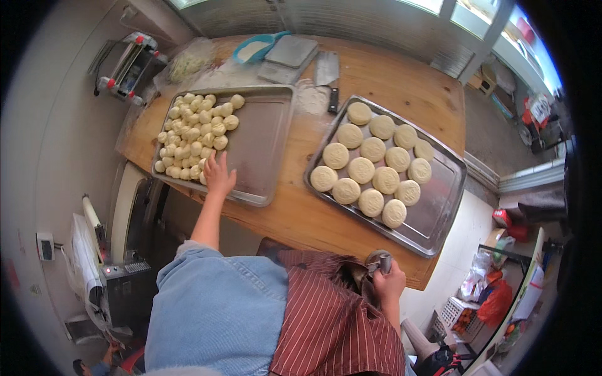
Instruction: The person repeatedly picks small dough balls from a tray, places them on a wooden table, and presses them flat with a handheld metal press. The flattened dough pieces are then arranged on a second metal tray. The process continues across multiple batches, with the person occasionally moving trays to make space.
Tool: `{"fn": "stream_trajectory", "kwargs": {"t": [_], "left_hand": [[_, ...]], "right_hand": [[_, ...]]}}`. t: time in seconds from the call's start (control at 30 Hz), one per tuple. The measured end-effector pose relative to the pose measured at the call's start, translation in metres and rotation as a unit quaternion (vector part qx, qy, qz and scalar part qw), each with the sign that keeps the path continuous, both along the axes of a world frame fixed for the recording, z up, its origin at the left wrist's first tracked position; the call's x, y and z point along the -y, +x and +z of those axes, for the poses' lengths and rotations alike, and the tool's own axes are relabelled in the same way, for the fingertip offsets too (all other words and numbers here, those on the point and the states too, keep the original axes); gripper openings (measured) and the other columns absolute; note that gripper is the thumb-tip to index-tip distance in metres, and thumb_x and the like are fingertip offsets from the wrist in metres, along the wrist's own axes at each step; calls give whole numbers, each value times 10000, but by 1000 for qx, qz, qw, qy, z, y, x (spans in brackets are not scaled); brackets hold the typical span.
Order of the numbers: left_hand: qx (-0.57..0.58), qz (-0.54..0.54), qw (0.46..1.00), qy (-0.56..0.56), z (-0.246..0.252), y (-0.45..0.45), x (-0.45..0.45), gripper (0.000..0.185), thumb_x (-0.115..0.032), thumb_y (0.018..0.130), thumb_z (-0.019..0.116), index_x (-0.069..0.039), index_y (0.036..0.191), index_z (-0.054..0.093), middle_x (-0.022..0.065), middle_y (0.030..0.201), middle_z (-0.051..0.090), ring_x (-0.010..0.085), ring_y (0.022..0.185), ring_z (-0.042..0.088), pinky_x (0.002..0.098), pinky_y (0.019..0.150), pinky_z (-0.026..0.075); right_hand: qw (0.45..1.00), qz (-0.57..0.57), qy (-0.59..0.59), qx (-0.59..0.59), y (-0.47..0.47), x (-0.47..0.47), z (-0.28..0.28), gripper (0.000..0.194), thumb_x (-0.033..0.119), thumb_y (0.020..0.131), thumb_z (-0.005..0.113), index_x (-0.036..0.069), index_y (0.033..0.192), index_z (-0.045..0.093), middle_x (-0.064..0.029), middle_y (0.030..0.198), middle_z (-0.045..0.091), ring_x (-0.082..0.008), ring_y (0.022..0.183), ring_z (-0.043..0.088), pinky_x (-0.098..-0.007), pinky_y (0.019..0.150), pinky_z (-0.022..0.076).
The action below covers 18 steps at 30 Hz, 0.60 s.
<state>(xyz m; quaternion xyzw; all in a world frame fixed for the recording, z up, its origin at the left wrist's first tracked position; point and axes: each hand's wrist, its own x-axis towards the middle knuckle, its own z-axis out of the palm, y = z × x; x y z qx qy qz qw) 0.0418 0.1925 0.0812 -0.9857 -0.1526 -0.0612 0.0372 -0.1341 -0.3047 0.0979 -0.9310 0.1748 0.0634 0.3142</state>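
My left hand (219,175) reaches over the near edge of a metal tray (261,141), its fingers spread at a heap of small dough balls (195,127); whether it touches one I cannot tell. In my right hand (389,280), by the table's near edge, is a metal mold press (382,263) with a cylindrical handle, its lower part partly hidden. Flat round dough cakes (361,170) with stamped tops stand in rows on a second metal tray (432,235), to the right.
Behind the trays on the wooden table (400,80) are a cleaver (327,70), spilled flour (311,97), a scale (289,56), a blue scoop (254,48) of white powder and a plastic bag (190,63). A striped apron (329,319) hangs before me.
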Motion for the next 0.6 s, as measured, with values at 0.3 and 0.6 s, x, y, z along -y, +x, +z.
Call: {"fn": "stream_trajectory", "kwargs": {"t": [0.3,0.6], "left_hand": [[-119,-108,951,-265,7,13,-60,371,-125,773,645,-108,1144,621,125,1089,577,324,1115,518,414,956,441],[-148,-399,707,-564,-41,-48,192,256,-210,924,523,-88,1136,601,131,1071,583,303,926,601,385,785,507]], "right_hand": [[998,4,55,-18,36,-17,8,275,196,695,621,80,939,670,-215,739,648,-404,715,645,-466,644,507],[999,-43,18,-20,36,-26,12,244,196,718,610,55,908,667,-197,711,642,-373,682,648,-414,643,508]]}}
